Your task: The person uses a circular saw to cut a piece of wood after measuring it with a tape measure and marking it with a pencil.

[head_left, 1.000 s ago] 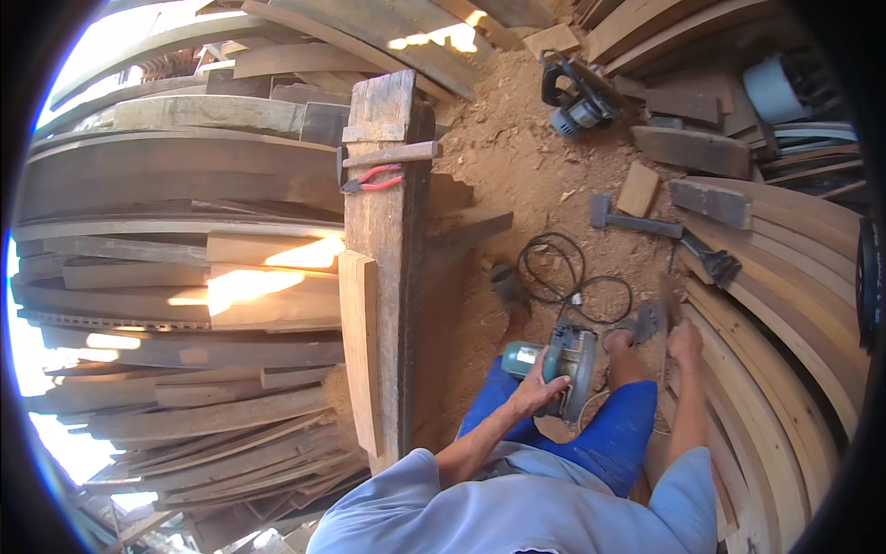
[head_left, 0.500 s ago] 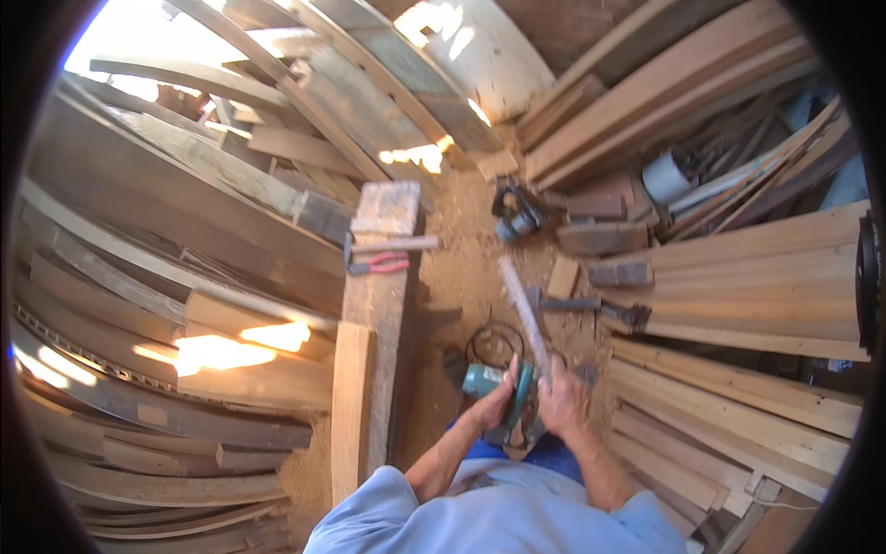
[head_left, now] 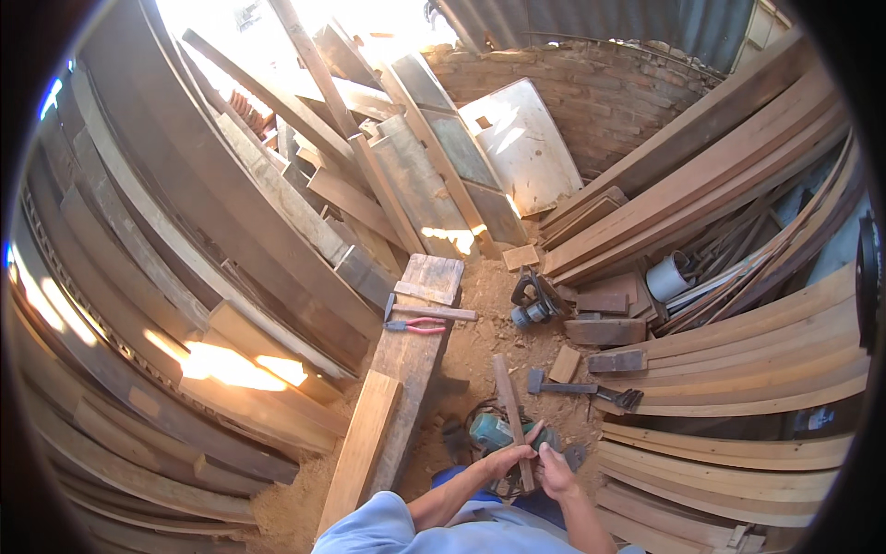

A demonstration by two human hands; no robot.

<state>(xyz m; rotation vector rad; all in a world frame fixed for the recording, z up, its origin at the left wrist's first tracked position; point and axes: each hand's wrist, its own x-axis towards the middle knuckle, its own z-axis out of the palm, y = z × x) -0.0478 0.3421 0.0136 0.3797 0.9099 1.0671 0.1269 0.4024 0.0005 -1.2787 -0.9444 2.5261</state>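
Figure, your left hand: fingers at the narrow brown wooden strip, pinch unclear | your right hand: adjoining, finger closure unclear | strip: above the green-bodied power saw, right of the weathered wooden counter.

This is a wood workshop. Boards are piled left of the left grip, and more boards lie right of the right grip. Lots of sawdust lies ahead of both. A worktop left of the left grip holds a hammer and red pliers. A power tool lies ahead too.
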